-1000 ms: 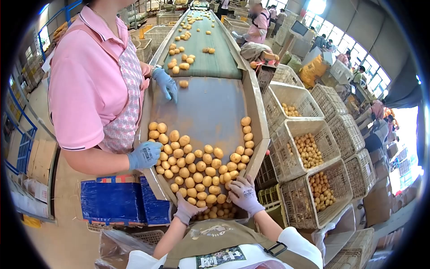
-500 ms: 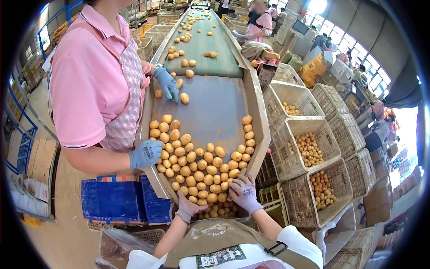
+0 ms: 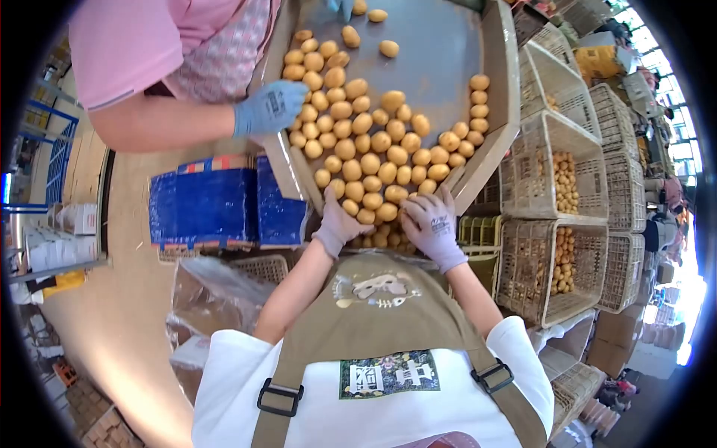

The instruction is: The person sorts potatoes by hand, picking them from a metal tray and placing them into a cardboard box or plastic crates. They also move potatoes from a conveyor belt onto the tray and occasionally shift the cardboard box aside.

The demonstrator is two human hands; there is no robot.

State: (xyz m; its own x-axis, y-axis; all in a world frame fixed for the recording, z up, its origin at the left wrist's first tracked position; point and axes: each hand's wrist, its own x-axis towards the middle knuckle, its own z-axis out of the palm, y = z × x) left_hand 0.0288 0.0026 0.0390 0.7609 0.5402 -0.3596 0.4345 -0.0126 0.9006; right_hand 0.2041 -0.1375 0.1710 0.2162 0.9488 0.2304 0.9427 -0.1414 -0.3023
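Many yellow-brown potatoes (image 3: 387, 172) crowd the narrowing lower end of a metal chute (image 3: 441, 67). Both my hands wear pale gloves and sit at its outlet. My left hand (image 3: 340, 226) is at the left side of the outlet, thumb raised, fingers apart and touching the nearest potatoes. Across from it, my right hand (image 3: 432, 228) rests against the right wall and potatoes, thumb apart and fingers bent; I see nothing gripped. Between and below my hands, more potatoes (image 3: 382, 237) lie lower down, partly covered by my apron.
A co-worker's blue-gloved hand (image 3: 272, 108) rests on the chute's left edge; another blue glove (image 3: 340, 7) shows at the top. Plastic crates (image 3: 556, 272) with potatoes stand to the right. At left are a blue-covered box (image 3: 203, 207) and a plastic-lined crate (image 3: 258, 269).
My view has tilted down, so the chute sits higher and the far belt is out of sight. My right hand's fingers have drawn in from a wider spread. Potatoes have shifted slightly.
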